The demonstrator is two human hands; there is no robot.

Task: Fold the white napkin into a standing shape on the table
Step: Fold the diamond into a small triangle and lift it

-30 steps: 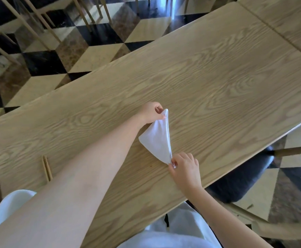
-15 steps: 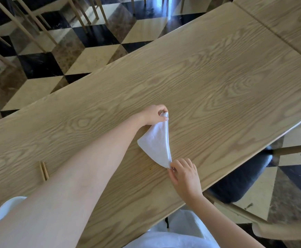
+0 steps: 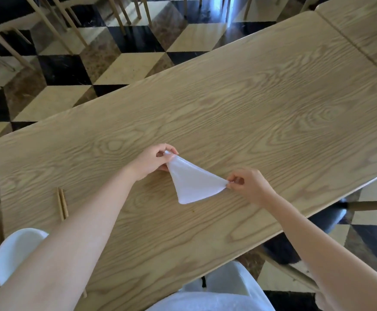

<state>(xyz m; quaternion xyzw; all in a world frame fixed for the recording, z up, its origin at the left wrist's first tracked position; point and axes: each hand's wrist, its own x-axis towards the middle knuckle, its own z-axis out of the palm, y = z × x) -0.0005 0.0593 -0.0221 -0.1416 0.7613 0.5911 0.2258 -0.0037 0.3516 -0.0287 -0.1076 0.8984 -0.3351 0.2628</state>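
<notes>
As the napkin [image 3: 193, 185] sags between corners pinched in the grip of left hand [image 3: 154, 161] and right hand [image 3: 248, 184], it is judged limp; corners are advised.

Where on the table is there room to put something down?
Widest bare patch: the table beyond the napkin, up to its far edge. Smaller one: between the chopsticks and the left hand. Crowded where left hand and right hand pinch the napkin.
</notes>
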